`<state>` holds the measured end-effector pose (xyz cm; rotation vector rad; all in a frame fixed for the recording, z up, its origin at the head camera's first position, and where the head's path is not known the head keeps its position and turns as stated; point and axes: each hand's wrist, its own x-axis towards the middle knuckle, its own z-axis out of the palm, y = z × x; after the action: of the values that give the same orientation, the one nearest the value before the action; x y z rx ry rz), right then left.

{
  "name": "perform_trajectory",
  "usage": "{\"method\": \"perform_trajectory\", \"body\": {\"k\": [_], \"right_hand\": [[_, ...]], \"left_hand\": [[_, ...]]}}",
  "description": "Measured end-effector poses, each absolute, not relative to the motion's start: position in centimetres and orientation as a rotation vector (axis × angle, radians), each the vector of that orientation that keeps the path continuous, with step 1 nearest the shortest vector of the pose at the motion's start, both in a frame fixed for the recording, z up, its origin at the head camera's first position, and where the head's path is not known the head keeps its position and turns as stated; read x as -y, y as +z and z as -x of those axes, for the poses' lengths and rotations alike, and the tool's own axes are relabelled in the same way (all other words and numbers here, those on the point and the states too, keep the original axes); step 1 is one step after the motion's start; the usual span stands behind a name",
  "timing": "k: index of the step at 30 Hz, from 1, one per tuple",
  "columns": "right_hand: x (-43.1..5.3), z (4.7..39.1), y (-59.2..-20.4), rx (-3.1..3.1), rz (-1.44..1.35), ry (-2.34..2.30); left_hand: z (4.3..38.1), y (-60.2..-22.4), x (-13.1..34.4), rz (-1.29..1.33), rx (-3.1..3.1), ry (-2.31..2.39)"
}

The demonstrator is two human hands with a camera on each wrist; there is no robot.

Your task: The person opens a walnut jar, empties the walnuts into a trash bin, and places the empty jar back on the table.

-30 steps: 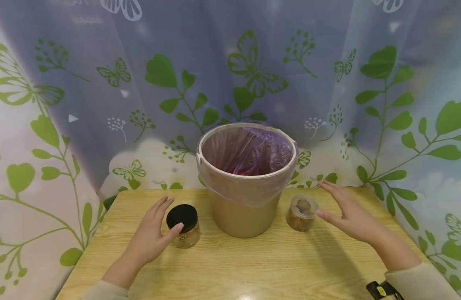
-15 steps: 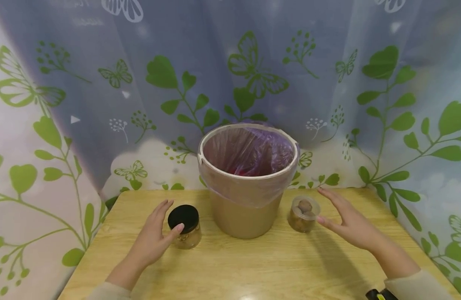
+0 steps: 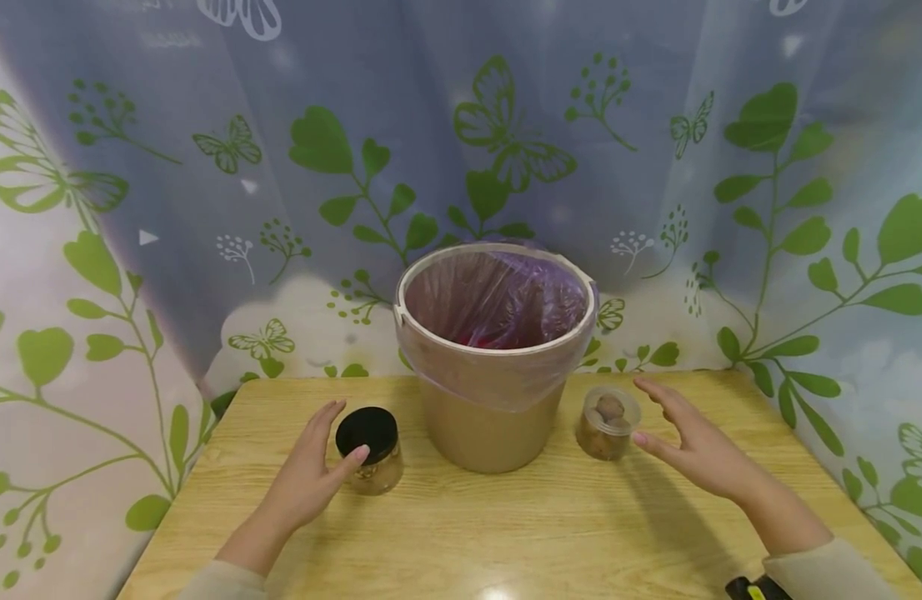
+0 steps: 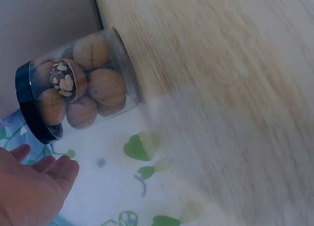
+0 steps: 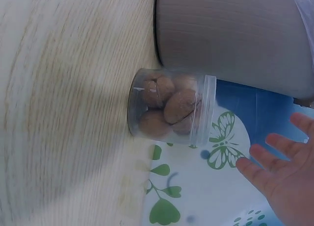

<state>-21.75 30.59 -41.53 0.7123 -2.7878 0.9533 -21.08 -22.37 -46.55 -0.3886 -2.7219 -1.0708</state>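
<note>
A clear jar [image 4: 93, 81] with a black lid [image 3: 367, 434] stands on the table, filled with walnuts, one of them cracked with its kernel showing. My left hand [image 3: 302, 472] hovers at its left side, fingers extended, thumb reaching in front of the lid in the head view. On the right stands an uncovered clear jar [image 5: 169, 108] of walnuts, several heaped up to its rim. Beside it my right hand [image 3: 704, 448] is held with fingers spread and nothing in it. In the right wrist view those fingers [image 5: 267, 160] are apart from the jar.
Between the jars, at the back of the wooden table [image 3: 461, 533], stands a beige bucket [image 3: 491, 433] lined with a thin purple plastic bag [image 3: 539, 287]. Something red shows inside it. A curtain [image 3: 401, 100] printed with leaves and butterflies hangs behind. A black item [image 3: 754, 588] lies by the right sleeve.
The view shifts slightly. Both hands stay beside their jars, the right one's fingertips a little lower than a second ago. The jars and bucket have not moved.
</note>
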Motion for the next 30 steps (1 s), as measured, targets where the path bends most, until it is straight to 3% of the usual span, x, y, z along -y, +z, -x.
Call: {"method": "perform_trajectory", "body": {"k": [30], "right_hand": [[-29.7, 21.1, -42.6, 2.815, -0.703, 1.103]], "left_hand": [[22.3, -47.7, 22.6, 0.308, 2.816, -1.323]]}}
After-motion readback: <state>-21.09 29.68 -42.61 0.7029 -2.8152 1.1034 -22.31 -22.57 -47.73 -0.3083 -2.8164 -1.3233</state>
